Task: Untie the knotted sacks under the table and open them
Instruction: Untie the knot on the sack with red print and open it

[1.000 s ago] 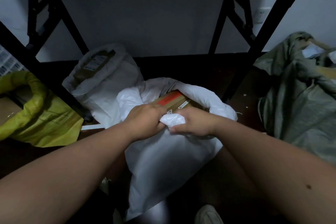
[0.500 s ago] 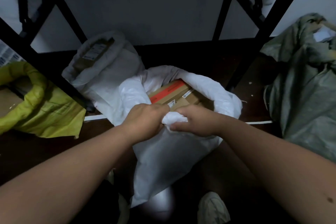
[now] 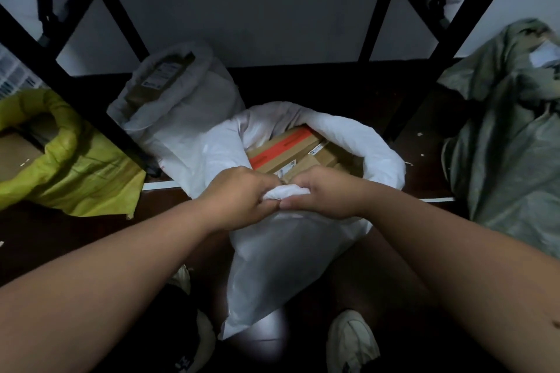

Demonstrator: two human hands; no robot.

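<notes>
Since the earlier frames, more of the white sack's (image 3: pixel 288 257) mouth has come into sight, with more of the cardboard boxes (image 3: pixel 291 151) inside exposed, while your hands have stayed clamped on the near rim. Your left hand (image 3: pixel 239 200) grips a bunched fold of the sack's rim (image 3: pixel 285 192), fingers curled round the material. Your right hand (image 3: pixel 325 194) pinches the same fold from the opposite side, fingers curled, thumb tip touching the left thumb. This sack sits on the dark floor between the black table legs (image 3: pixel 403 48), directly in front of you, mouth open toward the wall. One box carries a red-orange band (image 3: pixel 281 145). Just behind it to the left stands a second white sack (image 3: pixel 181 106), touching the first. A yellow-green sack (image 3: pixel 81 179) lies farther left, beyond a diagonal leg. A grey-green sack (image 3: pixel 509 142) stands well apart on the right. Your pale shoes (image 3: pixel 351 339) show at the lower edge.
</notes>
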